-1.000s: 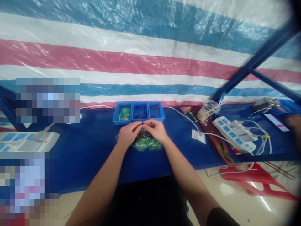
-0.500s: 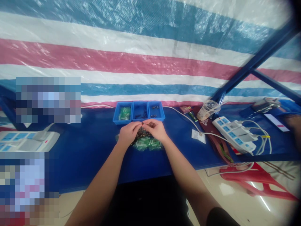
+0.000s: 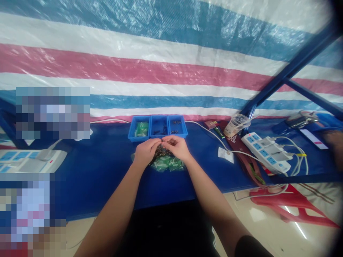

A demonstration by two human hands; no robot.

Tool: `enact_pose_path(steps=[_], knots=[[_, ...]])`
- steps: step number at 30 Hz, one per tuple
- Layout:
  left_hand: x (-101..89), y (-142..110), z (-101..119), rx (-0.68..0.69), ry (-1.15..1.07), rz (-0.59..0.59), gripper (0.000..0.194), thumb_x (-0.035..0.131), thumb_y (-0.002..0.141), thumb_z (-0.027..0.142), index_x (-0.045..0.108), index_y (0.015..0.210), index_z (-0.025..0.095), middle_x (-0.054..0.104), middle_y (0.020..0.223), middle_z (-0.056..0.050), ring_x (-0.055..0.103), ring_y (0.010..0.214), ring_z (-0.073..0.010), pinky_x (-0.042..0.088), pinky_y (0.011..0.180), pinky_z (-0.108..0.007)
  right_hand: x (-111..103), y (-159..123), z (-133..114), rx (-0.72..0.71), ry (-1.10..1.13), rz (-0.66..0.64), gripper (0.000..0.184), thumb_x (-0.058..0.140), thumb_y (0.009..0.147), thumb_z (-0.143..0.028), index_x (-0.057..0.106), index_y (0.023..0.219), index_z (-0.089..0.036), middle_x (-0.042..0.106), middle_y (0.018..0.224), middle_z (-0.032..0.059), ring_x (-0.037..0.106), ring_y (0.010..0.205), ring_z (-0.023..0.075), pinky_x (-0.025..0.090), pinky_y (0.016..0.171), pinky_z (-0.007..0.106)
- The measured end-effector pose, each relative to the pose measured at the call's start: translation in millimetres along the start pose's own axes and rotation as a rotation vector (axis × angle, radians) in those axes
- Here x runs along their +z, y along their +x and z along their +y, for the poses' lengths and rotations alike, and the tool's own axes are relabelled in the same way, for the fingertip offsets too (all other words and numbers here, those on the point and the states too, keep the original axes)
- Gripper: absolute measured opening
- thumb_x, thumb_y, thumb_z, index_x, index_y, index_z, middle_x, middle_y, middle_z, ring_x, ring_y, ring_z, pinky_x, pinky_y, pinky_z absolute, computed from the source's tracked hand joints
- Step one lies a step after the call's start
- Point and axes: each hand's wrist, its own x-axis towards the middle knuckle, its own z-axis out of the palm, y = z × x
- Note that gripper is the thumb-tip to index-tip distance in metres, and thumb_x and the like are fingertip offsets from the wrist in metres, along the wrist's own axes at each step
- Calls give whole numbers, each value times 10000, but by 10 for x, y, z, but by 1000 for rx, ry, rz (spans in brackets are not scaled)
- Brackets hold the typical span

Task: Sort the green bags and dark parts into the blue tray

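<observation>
My left hand (image 3: 146,152) and my right hand (image 3: 177,146) meet at the fingertips above the middle of the table. Both are closed in a pinch around something small and dark, too small to name. Beneath them lies a pile of small dark metallic parts (image 3: 161,151) beside green packets in clear plastic (image 3: 168,163). Just beyond my fingers stand three joined blue bins. Green packets lie in the left bin (image 3: 130,135), a few dark pieces in the middle bin (image 3: 159,121), and small metallic parts in the right bin (image 3: 184,131).
Toward the right are a plastic cup (image 3: 235,125), a small white packet (image 3: 225,155), a dark red strap or bag (image 3: 242,157) and a power strip (image 3: 264,151) with white cables. A phone (image 3: 313,138) lies farther right, near another person's blurred hand (image 3: 334,139). Another power strip (image 3: 57,160) is at left.
My hands keep almost the same pose, fingertips together over the pile. The whole view has shifted very slightly.
</observation>
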Motion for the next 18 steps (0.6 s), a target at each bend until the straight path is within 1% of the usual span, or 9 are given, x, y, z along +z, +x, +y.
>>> enact_pose_path(steps=[4,7,8,10,12,13,15,16,18], knots=[[-9,4,26,-48,13,-12,259,515,953,347,713,1072,230,757,1002,-28,718,879,-178,540,814,-265,-28,16,5,7,-13,17,335,788,694,-432,716,915,-192,713,791,35,679,685,158,565,639,290],[-35,15,71,-96,29,-12,274,530,943,360,701,1121,239,756,1017,-21,717,834,-167,536,775,-248,-73,64,16,16,-9,120,377,788,690,-441,717,940,-168,723,787,49,689,673,172,579,663,319],[-44,19,87,-102,33,-10,278,528,944,359,700,1125,238,755,1019,-21,714,817,-162,532,770,-244,-86,83,21,16,15,172,419,788,686,-447,710,983,-161,733,829,63,697,692,180,586,680,334],[-56,26,114,-106,38,-13,288,509,950,357,704,1119,229,755,1010,-25,705,779,-150,525,762,-235,-104,119,28,8,85,266,540,787,680,-456,674,1115,-156,737,992,101,715,769,203,599,719,363],[-59,29,130,-112,42,-22,304,490,955,364,710,1106,218,757,976,-31,690,728,-137,519,739,-227,-119,141,34,-18,145,341,648,779,686,-453,608,1244,-172,686,1183,128,720,846,215,605,749,373],[-57,30,133,-118,43,-26,311,484,955,370,713,1098,214,758,954,-32,681,705,-133,515,723,-224,-131,147,36,-35,153,376,666,767,698,-448,582,1280,-181,658,1243,131,720,860,212,605,752,366],[-51,28,132,-128,48,-31,319,479,953,380,718,1082,212,757,914,-33,667,674,-129,506,697,-223,-176,147,39,-54,110,435,600,717,743,-436,586,1269,-179,662,1235,124,716,816,189,600,709,334],[-49,27,129,-130,51,-30,321,478,952,384,721,1075,213,756,898,-33,662,666,-128,502,691,-224,-211,143,39,-50,56,456,529,684,768,-427,612,1225,-170,690,1173,115,707,769,174,591,673,315],[-46,24,123,-128,58,-25,323,478,950,385,724,1066,212,752,867,-33,652,648,-128,492,678,-227,-297,131,33,-5,-118,464,362,619,802,-397,681,1060,-151,738,943,81,664,655,150,557,603,283]])
